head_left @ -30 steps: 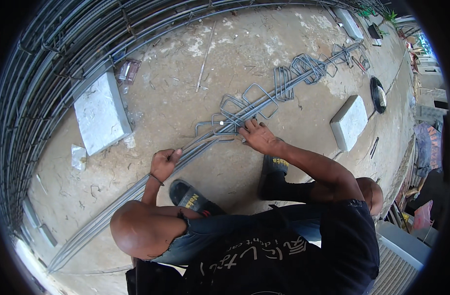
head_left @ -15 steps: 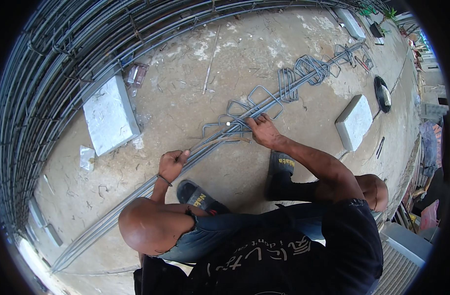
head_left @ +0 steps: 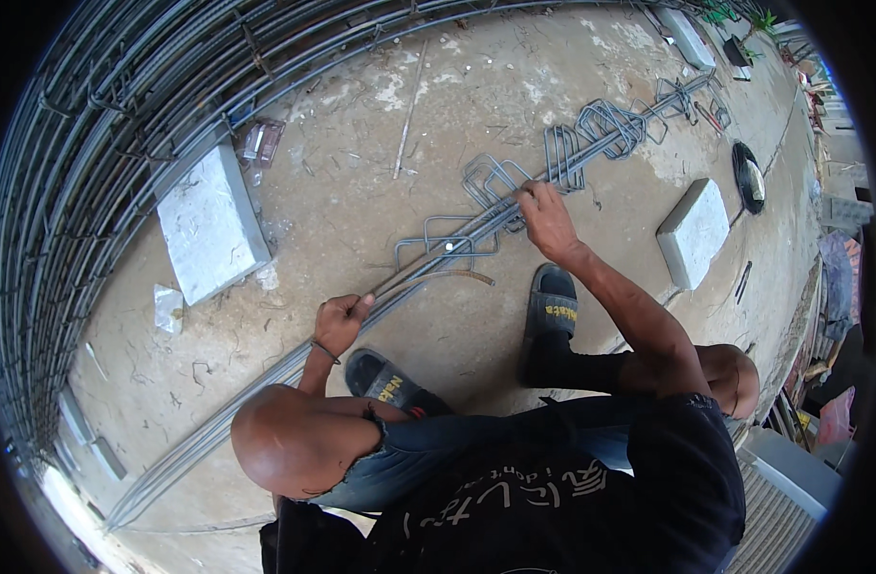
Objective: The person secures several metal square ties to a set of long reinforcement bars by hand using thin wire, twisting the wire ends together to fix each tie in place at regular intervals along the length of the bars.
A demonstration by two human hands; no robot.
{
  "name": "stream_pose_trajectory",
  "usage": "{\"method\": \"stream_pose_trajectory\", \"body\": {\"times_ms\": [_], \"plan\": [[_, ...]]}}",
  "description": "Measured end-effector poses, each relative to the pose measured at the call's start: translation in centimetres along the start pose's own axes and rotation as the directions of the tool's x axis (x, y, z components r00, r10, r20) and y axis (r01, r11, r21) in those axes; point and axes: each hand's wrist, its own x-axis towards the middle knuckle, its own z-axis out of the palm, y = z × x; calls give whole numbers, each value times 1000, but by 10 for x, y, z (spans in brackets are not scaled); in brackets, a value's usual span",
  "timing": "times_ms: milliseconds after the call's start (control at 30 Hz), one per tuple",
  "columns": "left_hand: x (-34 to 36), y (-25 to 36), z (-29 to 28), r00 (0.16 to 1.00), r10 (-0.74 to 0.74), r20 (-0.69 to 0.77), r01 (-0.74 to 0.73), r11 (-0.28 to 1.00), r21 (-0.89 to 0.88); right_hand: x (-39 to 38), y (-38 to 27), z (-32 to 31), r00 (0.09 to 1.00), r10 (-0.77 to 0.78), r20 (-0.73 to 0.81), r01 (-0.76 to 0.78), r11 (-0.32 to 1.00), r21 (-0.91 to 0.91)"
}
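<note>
Long steel rebars (head_left: pixel 309 359) run diagonally across the floor from lower left to upper right. My left hand (head_left: pixel 340 322) is closed on a curved brown strand (head_left: pixel 448 275) that looks like bundled tie wire; its free end arcs over the floor beside the bars. Farther along, the fingers of my right hand (head_left: pixel 549 222) are pinched round a bent square stirrup (head_left: pixel 491 180) on the bars. More stirrups hang on the rebars: one loose group (head_left: pixel 438 234) between my hands, another (head_left: pixel 564 158) just beyond my right hand. What lies inside my right fingers is partly hidden.
A large bundle of tied rebar (head_left: pixel 113 124) fills the left and far side. Pale blocks rest on the floor, one at left (head_left: pixel 213 225), one at right (head_left: pixel 694 234). A black coil (head_left: pixel 747 177) lies at right. My sandalled feet (head_left: pixel 553 306) flank the bars' near side.
My right hand has moved away and to the right along the bars, and stirrups near it have shifted with it. My left hand stays almost in place, still holding the strand.
</note>
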Motion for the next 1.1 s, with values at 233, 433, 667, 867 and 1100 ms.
{"method": "stream_pose_trajectory", "body": {"times_ms": [233, 433, 667, 867, 1100], "plan": [[0, 7, -1, 998, 40, -50, -40, 999, 0, -30, -63, 42, 946, 167, 276, -220, 961, 171], [-1, 7, 6, 998, 37, -50, -35, 999, 42, -36, -71, 78, 809, 470, 354, -548, 821, 162], [-11, 15, -5, 996, 44, -80, -44, 999, 3, -21, -89, 34, 937, 323, 133, -344, 920, 189], [-12, 24, -16, 993, 77, -87, -77, 997, -6, -22, -72, 43, 865, 196, 461, -500, 389, 774], [-20, 24, -16, 990, 111, -91, -109, 994, 30, 3, -46, 26, 615, 304, 727, -787, 178, 591]]}}
